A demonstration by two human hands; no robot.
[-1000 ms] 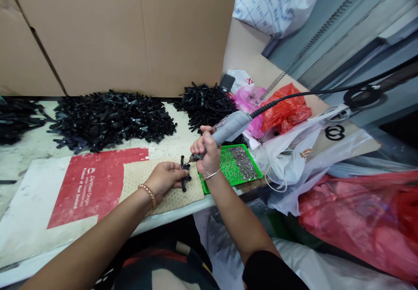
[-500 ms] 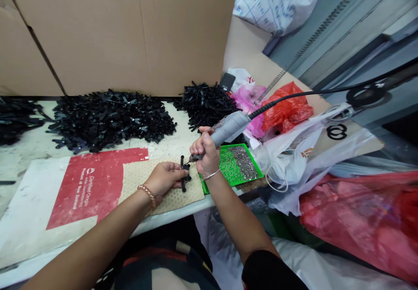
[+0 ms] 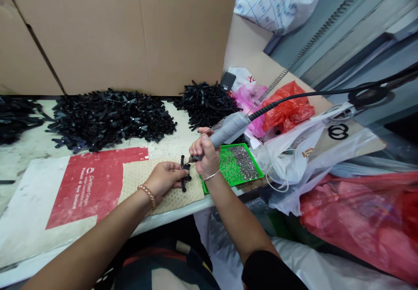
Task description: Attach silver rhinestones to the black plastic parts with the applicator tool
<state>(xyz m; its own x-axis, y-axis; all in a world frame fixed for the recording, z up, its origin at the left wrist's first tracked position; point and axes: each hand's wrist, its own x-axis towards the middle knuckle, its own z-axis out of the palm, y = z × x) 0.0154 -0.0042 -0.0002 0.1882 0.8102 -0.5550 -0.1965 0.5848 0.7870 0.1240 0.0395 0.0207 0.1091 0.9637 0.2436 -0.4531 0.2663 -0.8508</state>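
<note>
My left hand presses a small black plastic part down on a honeycomb rubber mat, with fingers over the part's arm. My right hand grips a grey rotary tool handpiece on a black flexible shaft. The tool's thin tip sits at the black part, beside my left fingertips. The contact point is partly hidden by my fingers. A green mesh tray holding a heap of small metal pieces lies just beyond my right wrist.
Large heaps of black plastic parts lie along the bench against a cardboard sheet. Under the mat is a red and white printed sack. Red, pink and white plastic bags crowd the right side.
</note>
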